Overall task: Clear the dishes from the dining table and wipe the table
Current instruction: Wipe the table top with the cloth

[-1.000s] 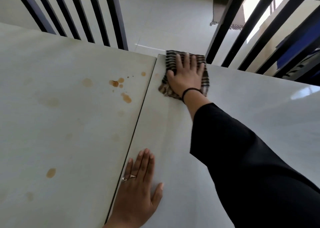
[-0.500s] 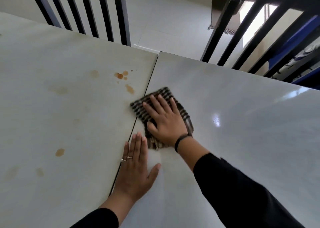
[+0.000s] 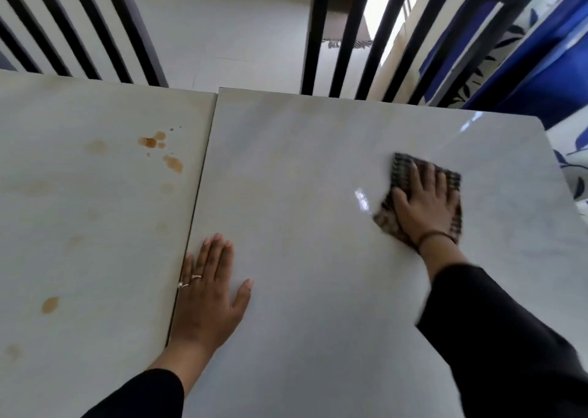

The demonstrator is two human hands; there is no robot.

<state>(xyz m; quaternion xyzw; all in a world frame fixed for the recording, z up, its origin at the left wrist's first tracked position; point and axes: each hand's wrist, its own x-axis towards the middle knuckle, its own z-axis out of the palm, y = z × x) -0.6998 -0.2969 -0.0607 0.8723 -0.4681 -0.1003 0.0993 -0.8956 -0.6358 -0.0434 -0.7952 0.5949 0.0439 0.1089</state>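
Note:
The pale glossy dining table [image 3: 302, 179] fills the view, split by a dark seam into a left and a right slab. My right hand [image 3: 421, 204] presses flat, fingers straight, on a dark checked cloth [image 3: 401, 168] near the right slab's far right corner. Beside the seam, near the front, my left hand [image 3: 211, 293] lies flat on the right slab with fingers straight and two rings showing. Brown stains [image 3: 159, 149] mark the left slab close to the seam, and a lone brown spot [image 3: 50, 304] sits lower left. No dishes are in view.
A dark slatted chair back [image 3: 95, 26] stands behind the left slab and another [image 3: 375, 36] behind the right slab. Blue and white patterned fabric [image 3: 560, 68] hangs past the table's right edge. Pale floor tiles show beyond the far edge.
My right hand slid the cloth from the far edge by the seam, down to near my left hand, then across to the right slab's far right. My left hand stayed flat by the seam.

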